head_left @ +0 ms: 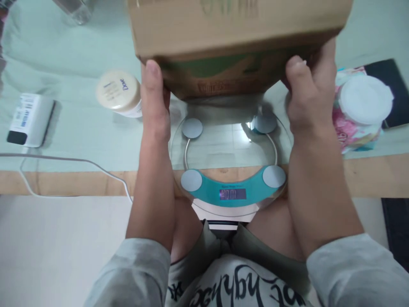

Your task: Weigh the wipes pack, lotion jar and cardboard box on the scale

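Note:
A brown cardboard box [236,38] with green printing is held up between my two hands, above the far side of a glass bathroom scale [230,145]. My left hand [155,98] grips the box's left end, thumb on its near face. At the right end my right hand [308,85] grips it the same way, with its other fingers partly hidden. The scale is round and clear, with silver pads and a teal strip. Its small display [232,194] is lit, but the digits are blurred.
Left of the box stands a cream-lidded Dove jar [116,91]. A white device [31,119] and its cable [76,160] lie farther left. On the right are a white-lidded pink packet [364,102] and a black flat object [391,91]. A clear container [76,10] is at the top left.

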Demonstrator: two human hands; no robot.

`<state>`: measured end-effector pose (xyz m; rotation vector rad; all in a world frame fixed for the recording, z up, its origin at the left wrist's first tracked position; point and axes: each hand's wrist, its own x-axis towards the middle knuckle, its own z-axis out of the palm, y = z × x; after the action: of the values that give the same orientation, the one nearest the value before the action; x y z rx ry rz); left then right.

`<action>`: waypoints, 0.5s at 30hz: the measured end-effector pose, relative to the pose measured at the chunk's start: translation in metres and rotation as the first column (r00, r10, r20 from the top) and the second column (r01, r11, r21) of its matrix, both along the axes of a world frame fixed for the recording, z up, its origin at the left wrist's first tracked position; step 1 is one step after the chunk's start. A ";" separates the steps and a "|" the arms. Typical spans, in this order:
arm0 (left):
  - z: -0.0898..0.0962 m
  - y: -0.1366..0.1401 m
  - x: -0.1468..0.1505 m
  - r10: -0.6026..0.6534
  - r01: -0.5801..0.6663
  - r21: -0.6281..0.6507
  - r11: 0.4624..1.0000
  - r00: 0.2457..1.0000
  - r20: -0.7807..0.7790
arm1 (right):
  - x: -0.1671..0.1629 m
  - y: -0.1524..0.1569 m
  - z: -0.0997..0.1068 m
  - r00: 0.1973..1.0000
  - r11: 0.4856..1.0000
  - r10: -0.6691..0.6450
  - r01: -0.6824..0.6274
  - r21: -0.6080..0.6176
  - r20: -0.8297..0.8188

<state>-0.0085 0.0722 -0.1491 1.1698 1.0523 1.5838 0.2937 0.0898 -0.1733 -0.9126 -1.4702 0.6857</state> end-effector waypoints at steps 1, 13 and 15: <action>-0.001 0.003 -0.003 -0.070 0.069 0.022 0.997 0.997 0.025 | 0.001 -0.001 0.000 0.999 0.999 0.027 -0.028 0.016 0.045; 0.008 -0.030 -0.006 0.358 -0.358 0.147 0.922 0.933 0.030 | 0.059 -0.093 0.076 0.506 0.629 -0.604 0.777 -0.022 0.616; 0.010 -0.033 0.001 0.354 -0.353 0.144 0.924 0.935 0.024 | 0.080 -0.096 0.061 0.494 0.602 -0.503 0.789 -0.123 0.709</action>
<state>-0.0078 0.0396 -0.1389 1.1213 1.2165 1.9696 0.3733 -0.0061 -0.1119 -2.1040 -1.3214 0.0790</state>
